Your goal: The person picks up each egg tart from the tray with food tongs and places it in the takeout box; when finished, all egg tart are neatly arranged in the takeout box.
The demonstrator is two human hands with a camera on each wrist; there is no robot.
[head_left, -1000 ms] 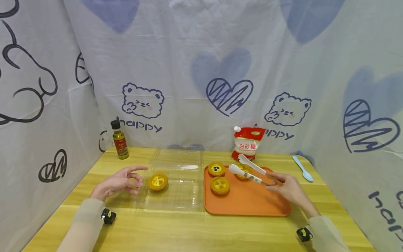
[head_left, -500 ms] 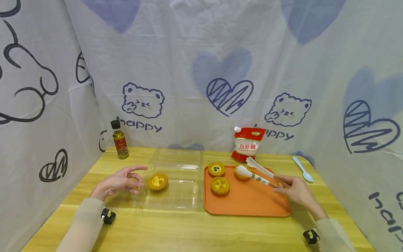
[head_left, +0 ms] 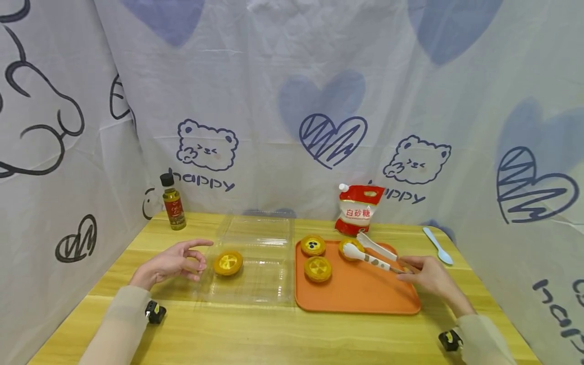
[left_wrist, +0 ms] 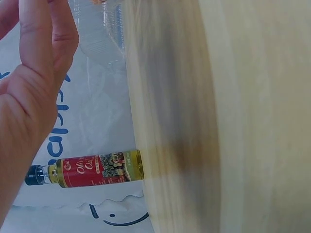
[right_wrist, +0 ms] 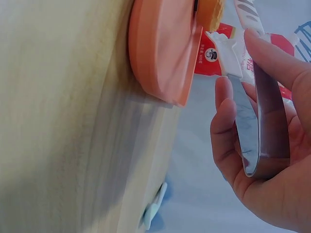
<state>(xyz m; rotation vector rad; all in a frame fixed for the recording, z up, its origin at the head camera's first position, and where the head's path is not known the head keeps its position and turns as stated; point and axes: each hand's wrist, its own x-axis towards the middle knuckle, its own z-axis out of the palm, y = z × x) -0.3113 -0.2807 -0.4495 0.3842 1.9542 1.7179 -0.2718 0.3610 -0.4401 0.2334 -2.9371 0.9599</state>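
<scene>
In the head view my right hand (head_left: 429, 276) grips metal tongs (head_left: 376, 255) with white tips, which spread apart over the back of an orange tray (head_left: 360, 294). One tip overlaps an egg tart (head_left: 348, 249); whether they touch I cannot tell. A tart with dark berries (head_left: 313, 245) and a plain-topped tart (head_left: 318, 269) lie along the tray's left side. My left hand (head_left: 175, 261), fingers loosely bent and holding nothing, hovers by the left edge of a clear plastic box (head_left: 255, 299). One tart (head_left: 228, 263) sits in that box's front half, and its lid (head_left: 257, 228) lies back.
An olive oil bottle (head_left: 173, 203) stands at the back left. Behind the tray is a red and white sugar bag (head_left: 359, 209). A pale blue spoon (head_left: 438, 246) lies at the right on the wooden table (head_left: 255, 337). Printed cloth (head_left: 260, 101) hangs around the back and sides.
My right hand and the tongs have shifted right, bringing the tips to the back tart; in the last half second they barely move. The left hand stays put.
</scene>
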